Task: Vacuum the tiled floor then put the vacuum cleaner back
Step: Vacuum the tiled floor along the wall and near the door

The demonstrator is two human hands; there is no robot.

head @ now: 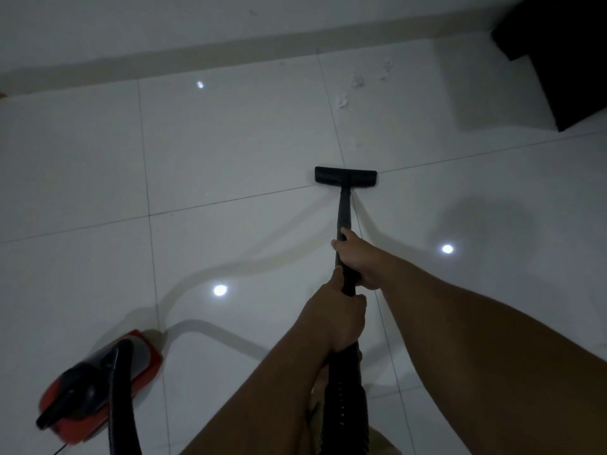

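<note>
Red and black, the vacuum cleaner (98, 382) sits low on the left of the view, resting on the tiled floor (230, 159). Its body is blurred. A black hose (115, 405) arches up from its top and runs down out of the bottom edge. Pale glossy tiles with thin dark joints fill most of the view, and three small bright spots of light reflect in them.

Moving toward the middle, two bare forearms reach forward from the bottom edge. The left hand (335, 316), the nearer one, has its grip curled tight around the thick ribbed black part of the wand, thumb lying along the top. Just beyond it, the right hand (358, 257) wraps its grip around the slimmer grey tube (344, 211), fingers closed on it. The tube slopes away from the person to a flat black floor nozzle (345, 176), which lies crosswise on the tiles, right where two joints meet.

Farther right and beyond the nozzle, small white scraps of litter (358, 82) lie scattered on a tile near the beige skirting (197, 57) along the far wall. A dark block of furniture (565, 60) fills the upper right corner, standing on the floor, well apart from the nozzle.
</note>
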